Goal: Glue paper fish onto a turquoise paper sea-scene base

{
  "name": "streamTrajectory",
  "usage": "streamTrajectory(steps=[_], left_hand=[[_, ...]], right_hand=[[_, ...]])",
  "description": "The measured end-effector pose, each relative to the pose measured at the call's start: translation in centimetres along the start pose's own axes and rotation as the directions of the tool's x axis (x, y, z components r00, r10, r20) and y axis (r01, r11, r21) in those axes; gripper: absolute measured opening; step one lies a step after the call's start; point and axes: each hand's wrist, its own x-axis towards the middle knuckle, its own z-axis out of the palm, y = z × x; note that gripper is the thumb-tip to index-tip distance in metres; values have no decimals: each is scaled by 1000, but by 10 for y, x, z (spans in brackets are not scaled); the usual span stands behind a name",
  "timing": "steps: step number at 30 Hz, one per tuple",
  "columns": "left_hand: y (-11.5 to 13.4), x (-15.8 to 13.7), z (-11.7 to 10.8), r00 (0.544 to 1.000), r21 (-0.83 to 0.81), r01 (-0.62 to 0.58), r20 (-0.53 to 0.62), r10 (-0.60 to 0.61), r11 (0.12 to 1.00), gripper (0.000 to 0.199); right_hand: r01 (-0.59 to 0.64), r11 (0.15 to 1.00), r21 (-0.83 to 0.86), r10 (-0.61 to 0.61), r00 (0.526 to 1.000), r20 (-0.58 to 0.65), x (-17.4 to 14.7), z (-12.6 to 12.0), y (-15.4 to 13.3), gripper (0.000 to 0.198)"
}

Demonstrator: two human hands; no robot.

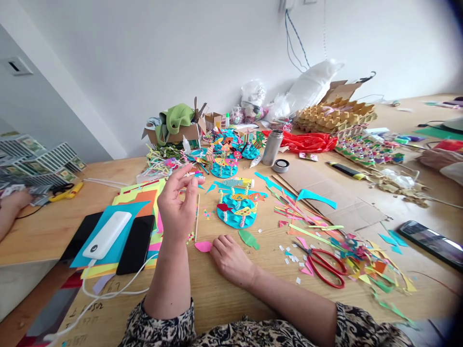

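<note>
My left hand [177, 205] is raised above the table with its fingers curled and the thumb close to the index finger. Whatever lies between those fingertips, if anything, is too small to make out. Low on the tabletop, my right hand [229, 258] has its fingers bent over the edge of a pink paper cutout [203, 246]. A green paper cutout [249, 239] lies just beyond that hand. Behind it stands a blue paper base [237, 220] with pale twisted posts carrying paper fish [246, 210]. A similar decorated piece [223, 168] sits farther back.
Red-handled scissors [327, 267] lie at right among paper scraps. A white power bank [107, 234] and a black phone [136, 244] rest on coloured paper at left. Farther back are a metal bottle [273, 147] and egg trays [336, 115]. Another person's hand [16, 205] shows at far left.
</note>
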Motion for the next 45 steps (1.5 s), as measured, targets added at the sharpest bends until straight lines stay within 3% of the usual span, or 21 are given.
streamTrajectory(steps=[3, 6, 10, 14, 16, 20, 22, 25, 31, 36, 40, 45], left_hand=[[-1, 0, -1, 1000, -8, 3, 1, -3, 1000, 36], [-2, 1, -2, 1000, -7, 3, -7, -3, 1000, 35], [-2, 3, -3, 1000, 15, -1, 21, 1, 1000, 31], [-1, 4, -4, 985, 86, 21, 169, -36, 996, 26], [-2, 5, -5, 951, 100, 47, 299, -75, 994, 27], [-5, 5, -7, 824, 64, 126, 548, -140, 990, 36], [-6, 5, -7, 774, 50, 166, 613, -161, 985, 39], [-5, 3, -6, 741, 23, 194, 652, -161, 981, 38], [-5, 2, 1, 732, 1, 206, 663, -155, 979, 31], [-10, 4, 2, 774, -6, 210, 612, -163, 978, 27], [-10, 6, -2, 789, 5, 197, 593, -162, 980, 27], [-9, 8, -3, 779, -8, 225, 602, -175, 974, 26]], right_hand=[[-59, 997, 39, 60, 998, -23, 1, -3, 2, 13], [-209, 943, 259, 240, 966, -93, 2, -13, 4, 17], [-342, 688, 639, 494, 867, -68, 2, -34, 8, 19], [-389, 478, 787, 556, 828, 72, 1, -49, 12, 25], [-381, 408, 830, 559, 823, 103, 0, -56, 16, 28], [-338, 334, 880, 585, 806, 88, 0, -75, 28, 32], [-339, 330, 881, 606, 791, 77, 0, -85, 35, 33], [-345, 352, 870, 631, 774, 51, 0, -97, 43, 34], [-347, 376, 859, 638, 769, 32, 2, -106, 53, 33], [-344, 408, 845, 664, 748, -16, -6, -110, 68, 31], [-435, 493, 754, 641, 767, 23, -28, -100, 74, 24], [-518, 688, 508, 562, 823, 79, -59, -63, 67, 13]])
